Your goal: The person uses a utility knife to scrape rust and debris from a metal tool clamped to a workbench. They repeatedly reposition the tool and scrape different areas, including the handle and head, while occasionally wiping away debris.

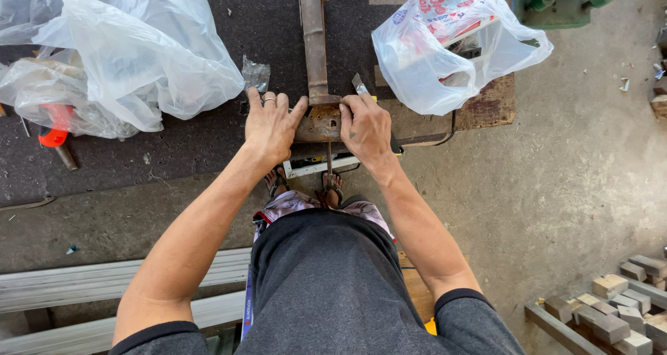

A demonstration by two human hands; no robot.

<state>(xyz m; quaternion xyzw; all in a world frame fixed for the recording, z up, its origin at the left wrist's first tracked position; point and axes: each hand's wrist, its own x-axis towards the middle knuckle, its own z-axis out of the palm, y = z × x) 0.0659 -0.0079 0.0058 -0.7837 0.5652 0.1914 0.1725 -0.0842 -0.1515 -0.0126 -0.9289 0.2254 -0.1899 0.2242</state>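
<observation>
Left hand (269, 124): ringed, laid palm-down with fingers spread, grasping nothing; its thumb presses the left edge of the rusty metal plate (319, 122).

Right hand (366, 126): pressed on the right edge of the same plate while gripping a small blade-like tool (360, 85), whose tip rises above the knuckles and whose dark handle shows below the wrist.

Between the hands we list the plate, joined to a rusty pipe (313, 35) that runs straight away from us on the dark work surface (208, 139).

Just beyond the left fingertips: a small crumpled clear bag (255, 73).

Farther left of the left hand: large clear plastic bags (132, 56), with a red-handled tool (54, 134) lying under them.

Right of the right hand: a white plastic bag (451, 46) holding printed packaging, set on a rusty board (486, 108).

Below the hands: our sandalled feet (332, 186) on the concrete floor (577, 188).

Far lower right: wooden blocks (618, 306).
</observation>
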